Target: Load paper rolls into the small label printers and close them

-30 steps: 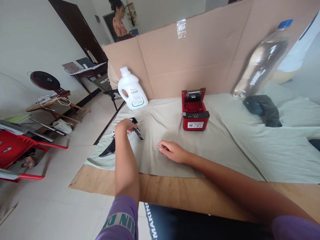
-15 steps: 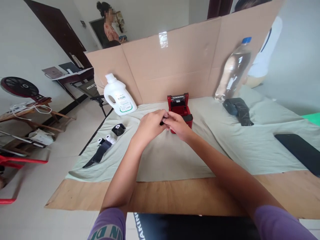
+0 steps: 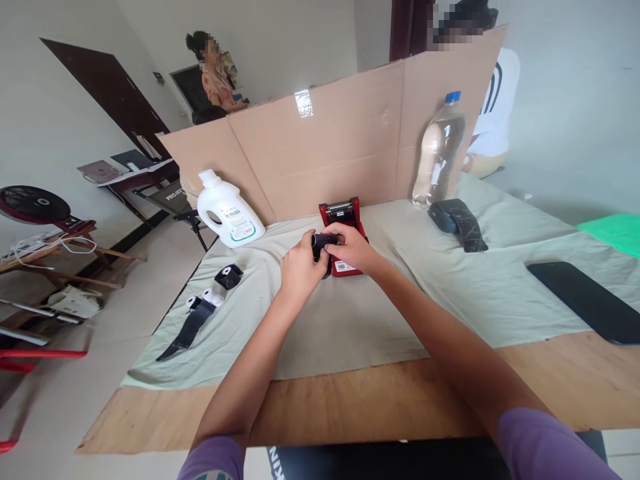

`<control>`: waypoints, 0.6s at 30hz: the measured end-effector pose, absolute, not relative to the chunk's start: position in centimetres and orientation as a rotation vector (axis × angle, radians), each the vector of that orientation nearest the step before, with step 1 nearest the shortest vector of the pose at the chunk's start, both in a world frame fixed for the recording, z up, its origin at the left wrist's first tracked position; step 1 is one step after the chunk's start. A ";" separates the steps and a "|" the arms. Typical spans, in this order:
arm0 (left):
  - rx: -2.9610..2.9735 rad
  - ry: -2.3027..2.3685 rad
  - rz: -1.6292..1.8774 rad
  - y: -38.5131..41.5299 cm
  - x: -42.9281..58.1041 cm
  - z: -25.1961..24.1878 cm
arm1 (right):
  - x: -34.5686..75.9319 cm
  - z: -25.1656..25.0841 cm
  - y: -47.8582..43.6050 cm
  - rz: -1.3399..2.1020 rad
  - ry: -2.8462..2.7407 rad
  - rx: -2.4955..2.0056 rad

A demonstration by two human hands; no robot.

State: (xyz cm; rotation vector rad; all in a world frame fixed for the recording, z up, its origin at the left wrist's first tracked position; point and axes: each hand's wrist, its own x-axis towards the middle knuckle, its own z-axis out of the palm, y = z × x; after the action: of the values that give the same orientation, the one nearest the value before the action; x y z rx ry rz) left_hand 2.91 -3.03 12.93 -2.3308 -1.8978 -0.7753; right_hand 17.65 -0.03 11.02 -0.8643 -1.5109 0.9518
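Note:
Both hands meet near the middle of the cloth, in front of a small red device [image 3: 349, 266] whose dark lid stands raised. Between them is a black roll [image 3: 324, 244]. My left hand [image 3: 301, 265] has its fingers closed round the roll's left side. From the right, my right hand [image 3: 351, 247] pinches the roll's other end. Part of the red device's body is hidden behind the hands. More rolls lie to the left on the cloth: a black one [image 3: 229, 276] and small white ones [image 3: 213, 297] beside a loose black strip [image 3: 189, 330].
A white jug [image 3: 231, 215] and a clear bottle [image 3: 440, 157] stand before a cardboard screen [image 3: 320, 153]. To the right lie a black roll with a loose end [image 3: 457, 221] and a dark phone [image 3: 585, 297]. Two people are beyond the screen.
The view has shifted, so the scene sits further left. The hands have parted slightly, with the black roll now plainly visible between them, and more of the red device's front shows.

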 end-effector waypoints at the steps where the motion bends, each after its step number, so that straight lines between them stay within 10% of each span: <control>1: -2.357 -1.910 -0.829 -2.8 2.9 12.6 | 18.2 11.0 0.2 0.937 -1.544 -0.862; 8: -2.662 -1.809 -1.194 -1.7 4.0 9.2 | 22.7 11.1 3.4 0.492 -1.695 -1.294; 18: -2.541 -1.764 -0.513 -0.9 4.4 8.4 | 22.2 10.1 8.4 0.336 -2.082 -1.821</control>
State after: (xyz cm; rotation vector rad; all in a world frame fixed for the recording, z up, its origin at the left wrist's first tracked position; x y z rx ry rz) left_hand 4.44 -0.87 8.44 -2.5409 -1.7637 -0.5128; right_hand 22.22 8.38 10.07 -1.8213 -2.0825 0.3360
